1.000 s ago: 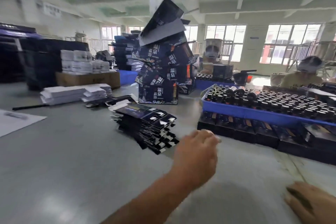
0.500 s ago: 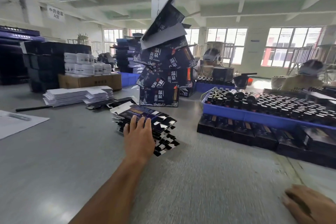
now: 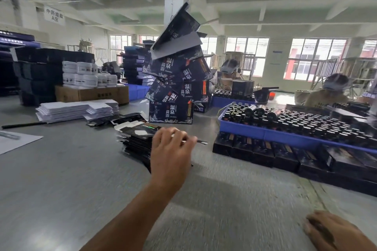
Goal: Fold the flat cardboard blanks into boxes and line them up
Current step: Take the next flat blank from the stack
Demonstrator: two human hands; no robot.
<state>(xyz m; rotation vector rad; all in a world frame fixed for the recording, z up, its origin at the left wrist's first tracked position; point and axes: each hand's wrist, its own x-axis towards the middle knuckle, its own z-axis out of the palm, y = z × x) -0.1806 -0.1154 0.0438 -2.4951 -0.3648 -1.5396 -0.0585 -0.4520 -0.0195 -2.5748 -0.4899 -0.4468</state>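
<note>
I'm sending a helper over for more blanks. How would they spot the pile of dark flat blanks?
Find the leaning tower of dark printed boxes mid-table. Directly in front lies the low pile of dark flat blanks, under the left hand. Unlike the white sheet stack further left, it's black and glossy.

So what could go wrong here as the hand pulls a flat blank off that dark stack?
1. The left hand pinches one thin dark flat cardboard blank at the stack's edge; the fanned dark stack of blanks may slide.
2. The leaning tower of dark printed folded boxes stands just behind; a bump might topple it.

two hands point(image 3: 170, 149), one blank stack point(image 3: 135, 140)
</note>
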